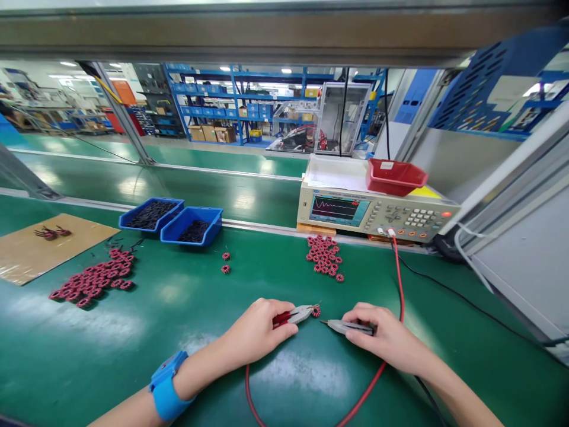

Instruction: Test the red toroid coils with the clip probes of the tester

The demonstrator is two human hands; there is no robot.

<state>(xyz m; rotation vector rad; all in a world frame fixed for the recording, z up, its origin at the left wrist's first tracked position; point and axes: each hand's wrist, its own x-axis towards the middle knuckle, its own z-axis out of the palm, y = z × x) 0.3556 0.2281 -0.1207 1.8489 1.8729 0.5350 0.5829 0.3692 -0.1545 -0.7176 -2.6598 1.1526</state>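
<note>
My left hand (255, 331) grips a red-handled test clip (297, 315) whose jaws hold a small red wound coil (316, 311). My right hand (386, 337) holds a grey probe (349, 326) with its tip pointing left toward that coil, a short gap away. Both hands rest on the green bench mat (186, 308). A red lead (399, 279) runs from the tester (376, 212) down past my right hand and loops under both wrists. A blue wrist strap (168, 385) is on my left forearm.
Red coils lie in a pile at left (95, 277), a cluster near the tester (324, 256), and two loose ones (226, 262). Two blue bins (171, 219) hold black cores. A cardboard sheet (40, 244) lies far left. A red tray (395, 176) sits on the tester.
</note>
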